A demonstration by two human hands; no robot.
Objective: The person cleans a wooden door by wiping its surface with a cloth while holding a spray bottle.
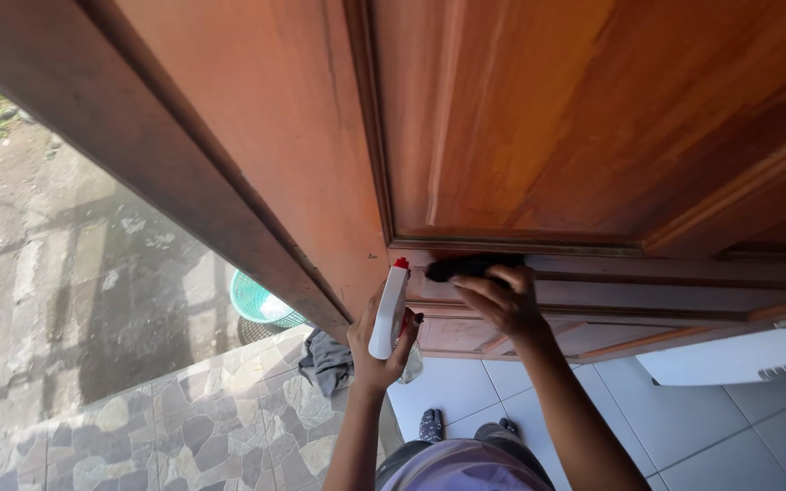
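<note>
The left hand (pixel 377 350) was clamped around a white spray bottle (pixel 388 311) with a red nozzle, held upright against the wooden door (pixel 539 118). The right hand (pixel 499 300) pressed a dark cloth (pixel 466 267) onto the door's moulding; its fingers hid most of the cloth. A green basket (pixel 261 302) outside was half hidden by the door's edge.

The left hand (pixel 377 350) grips a white spray bottle (pixel 387 314) with a red nozzle, upright against the wooden door (pixel 520 118). Just right of the bottle, the right hand (pixel 499 300) presses a dark cloth (pixel 466 268) onto the door's moulding. Below the door's edge lie a grey rag (pixel 327 361) and a green basket (pixel 261 300).
</note>
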